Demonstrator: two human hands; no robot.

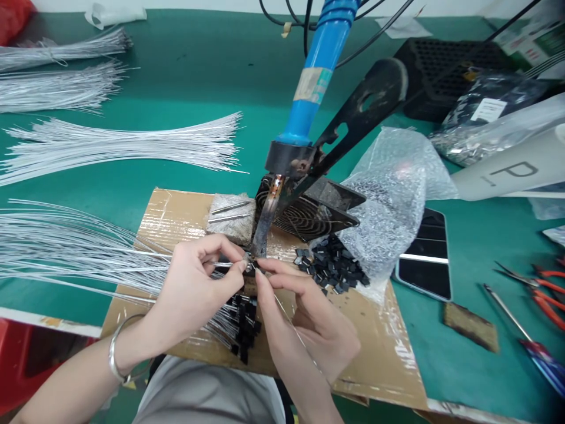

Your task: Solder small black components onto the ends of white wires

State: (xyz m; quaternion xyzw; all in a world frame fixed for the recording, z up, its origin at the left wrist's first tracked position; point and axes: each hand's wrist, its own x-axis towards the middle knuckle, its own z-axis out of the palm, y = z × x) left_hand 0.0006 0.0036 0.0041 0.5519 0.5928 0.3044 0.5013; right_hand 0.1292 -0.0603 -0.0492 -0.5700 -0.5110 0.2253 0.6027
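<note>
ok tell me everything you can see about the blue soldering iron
The soldering iron has a ribbed blue plastic handle with a worn paper label, a black collar and a dark, scorched metal tip angled down to the left. It leans fixed in a blackened metal stand over the cardboard sheet, its cord running off the top edge. The tip ends right at the small part pinched between the left hand and right hand.

A phone lies face up on the green table, just beside a bubble-wrap bag. At the right edge — red-handled pliers and a screwdriver. A black tray sits at the back — a red bag in the far left corner.
</note>
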